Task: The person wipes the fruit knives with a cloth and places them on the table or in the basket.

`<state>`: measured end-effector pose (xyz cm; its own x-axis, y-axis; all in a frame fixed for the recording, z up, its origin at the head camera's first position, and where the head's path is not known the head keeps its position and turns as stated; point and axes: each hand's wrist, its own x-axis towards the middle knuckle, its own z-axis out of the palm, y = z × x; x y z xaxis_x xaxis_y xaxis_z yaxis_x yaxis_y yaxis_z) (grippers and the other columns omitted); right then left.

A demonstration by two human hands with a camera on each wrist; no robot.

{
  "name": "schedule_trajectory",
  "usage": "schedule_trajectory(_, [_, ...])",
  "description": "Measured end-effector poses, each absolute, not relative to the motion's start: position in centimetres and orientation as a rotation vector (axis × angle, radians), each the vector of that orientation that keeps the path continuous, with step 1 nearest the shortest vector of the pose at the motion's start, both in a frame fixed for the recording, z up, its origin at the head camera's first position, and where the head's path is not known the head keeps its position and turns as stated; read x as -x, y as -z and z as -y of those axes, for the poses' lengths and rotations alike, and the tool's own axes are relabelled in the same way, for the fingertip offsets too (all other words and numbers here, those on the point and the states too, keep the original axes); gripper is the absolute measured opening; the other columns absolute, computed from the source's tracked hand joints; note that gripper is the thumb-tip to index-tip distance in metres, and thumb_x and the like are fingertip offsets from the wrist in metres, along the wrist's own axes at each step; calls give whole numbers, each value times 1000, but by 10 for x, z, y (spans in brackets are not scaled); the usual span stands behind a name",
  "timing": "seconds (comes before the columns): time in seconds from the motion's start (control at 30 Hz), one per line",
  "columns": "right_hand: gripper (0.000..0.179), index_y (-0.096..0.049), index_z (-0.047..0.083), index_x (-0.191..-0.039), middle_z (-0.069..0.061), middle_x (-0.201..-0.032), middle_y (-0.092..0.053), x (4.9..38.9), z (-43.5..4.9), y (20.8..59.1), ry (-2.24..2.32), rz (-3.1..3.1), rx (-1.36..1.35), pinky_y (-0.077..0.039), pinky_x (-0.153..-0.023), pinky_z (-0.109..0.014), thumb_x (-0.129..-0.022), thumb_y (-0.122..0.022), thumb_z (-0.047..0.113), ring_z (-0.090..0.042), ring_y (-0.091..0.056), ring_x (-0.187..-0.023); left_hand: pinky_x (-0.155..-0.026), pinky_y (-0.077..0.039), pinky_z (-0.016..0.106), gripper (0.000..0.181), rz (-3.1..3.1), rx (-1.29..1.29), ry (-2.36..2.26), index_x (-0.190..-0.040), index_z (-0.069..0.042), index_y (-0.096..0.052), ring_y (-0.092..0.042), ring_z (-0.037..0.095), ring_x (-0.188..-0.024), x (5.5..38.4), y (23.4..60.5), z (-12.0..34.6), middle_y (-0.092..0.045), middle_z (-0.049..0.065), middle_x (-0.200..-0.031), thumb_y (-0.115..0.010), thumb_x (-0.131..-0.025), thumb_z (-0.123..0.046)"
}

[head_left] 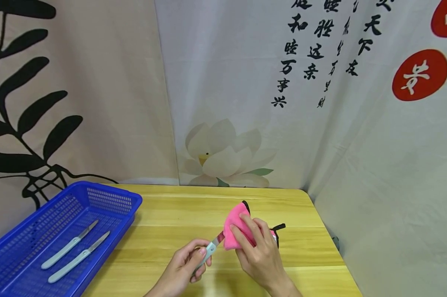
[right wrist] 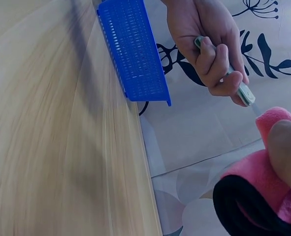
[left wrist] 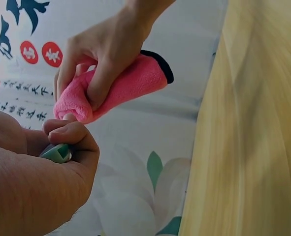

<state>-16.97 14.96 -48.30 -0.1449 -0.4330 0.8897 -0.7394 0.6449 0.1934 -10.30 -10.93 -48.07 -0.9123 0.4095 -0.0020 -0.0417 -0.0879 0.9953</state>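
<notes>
My left hand (head_left: 186,264) grips the pale green handle of a knife (head_left: 210,248), its blade pointing up and right. Most of that blade is hidden inside a folded pink cloth (head_left: 233,225) with black edging. My right hand (head_left: 258,251) pinches the cloth around the blade, above the table. From the left wrist, the handle's butt end (left wrist: 57,153) pokes out of the curled left fingers. In the right wrist view the knife handle (right wrist: 244,93) leads to a short bit of blade entering the cloth (right wrist: 263,172).
A blue plastic basket (head_left: 128,206) stands at the left of the wooden table (head_left: 164,214). Inside lie two knives with pale handles, one knife (head_left: 70,246) beside the other knife (head_left: 79,258). Printed curtains (head_left: 223,82) hang behind the table and along its right side.
</notes>
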Motion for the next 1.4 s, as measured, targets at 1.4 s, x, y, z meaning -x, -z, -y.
schedule_trajectory(1.4, [31, -84, 10, -121, -23, -135, -76, 158, -138, 489, -351, 1733, -986, -59, -85, -42, -115, -56, 23, -38, -65, -107, -63, -43, 15, 49, -1792, -455, -2140, -151, 13, -46, -50, 1, -73, 99, 483, 111, -63, 0, -108, -42, -125, -28])
